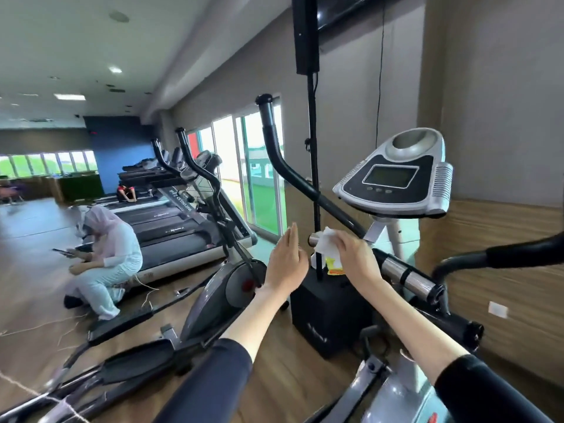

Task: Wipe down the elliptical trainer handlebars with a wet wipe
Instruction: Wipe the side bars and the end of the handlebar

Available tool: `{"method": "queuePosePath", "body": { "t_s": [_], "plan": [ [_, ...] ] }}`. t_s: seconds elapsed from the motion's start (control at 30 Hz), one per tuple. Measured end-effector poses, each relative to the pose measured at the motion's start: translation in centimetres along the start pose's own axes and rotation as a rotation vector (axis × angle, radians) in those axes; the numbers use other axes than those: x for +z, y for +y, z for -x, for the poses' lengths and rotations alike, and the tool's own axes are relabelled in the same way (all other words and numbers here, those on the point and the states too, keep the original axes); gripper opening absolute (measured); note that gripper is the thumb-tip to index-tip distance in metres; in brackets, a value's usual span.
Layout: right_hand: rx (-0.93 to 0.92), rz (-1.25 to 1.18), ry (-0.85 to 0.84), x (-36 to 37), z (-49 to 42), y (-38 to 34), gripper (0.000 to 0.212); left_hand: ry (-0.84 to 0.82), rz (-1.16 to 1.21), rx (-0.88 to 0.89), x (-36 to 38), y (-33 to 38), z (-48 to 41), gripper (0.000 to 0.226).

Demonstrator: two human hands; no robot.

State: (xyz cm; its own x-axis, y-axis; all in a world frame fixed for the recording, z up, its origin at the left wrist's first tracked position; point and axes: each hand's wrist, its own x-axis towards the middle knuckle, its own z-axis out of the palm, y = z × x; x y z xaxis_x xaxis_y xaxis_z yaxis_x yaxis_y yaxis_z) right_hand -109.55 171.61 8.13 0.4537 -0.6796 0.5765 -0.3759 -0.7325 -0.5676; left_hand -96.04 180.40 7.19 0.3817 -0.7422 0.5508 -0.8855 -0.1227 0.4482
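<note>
So two hands in shot. The right hand (357, 257) has its fingers curled down over one white wipe (328, 244), clamping it around the near end of the handlebar (406, 276), below and a bit left of the console (396, 178). One chrome tip of the bar pokes out past the wipe, and there's a longer chrome stretch on the other side of the hand. The left hand (287, 264) is further left of that, flat with fingers straight and together, holding nothing and not touching the bar as far as I can tell.

Two black swing arms (283, 160) on this machine: one curves up left of the console, the other comes in low on its right. Straight under the wipe sits one yellow packet (334, 265) on one black speaker box (329, 315), with a single pole (314, 148) rising just left of the console.

Way off to the console's left: one more elliptical (232, 279), at least two treadmills (171, 236), and one person (103, 257) sitting low with a phone.
</note>
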Motion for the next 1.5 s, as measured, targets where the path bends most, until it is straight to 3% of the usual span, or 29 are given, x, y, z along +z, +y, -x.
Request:
{"method": "queuePosePath", "body": {
  "t_s": [0.37, 0.7, 0.87, 1.1, 1.33, 1.5],
  "plan": [
    [0.178, 0.045, 0.166, -4.7, 0.5, 1.5, 0.028, -0.102, 0.121, 0.086, 3.1, 2.1, -1.6, 0.058],
    [0.218, 0.145, 0.231, -11.0, 0.9, 5.0, 0.027, -0.170, 0.160, 0.139, 7.6, 6.6, -3.0, 0.058],
    [0.314, 0.205, 0.145, -12.3, 1.4, 6.6, 0.024, -0.188, 0.199, 0.178, 9.2, 7.2, -3.1, 0.058],
    [0.437, 0.270, -0.009, -12.0, 1.7, 7.3, 0.046, -0.207, 0.224, 0.203, 10.4, 5.5, -4.2, 0.057],
    [0.456, 0.228, -0.017, -10.6, 3.3, 6.0, 0.040, -0.215, 0.261, 0.273, 11.5, 3.5, -5.0, 0.057],
    [0.380, 0.463, -0.048, -8.2, 6.1, 6.5, 0.023, -0.192, 0.286, 0.329, 12.5, 2.9, -5.1, 0.056]
  ]
}}
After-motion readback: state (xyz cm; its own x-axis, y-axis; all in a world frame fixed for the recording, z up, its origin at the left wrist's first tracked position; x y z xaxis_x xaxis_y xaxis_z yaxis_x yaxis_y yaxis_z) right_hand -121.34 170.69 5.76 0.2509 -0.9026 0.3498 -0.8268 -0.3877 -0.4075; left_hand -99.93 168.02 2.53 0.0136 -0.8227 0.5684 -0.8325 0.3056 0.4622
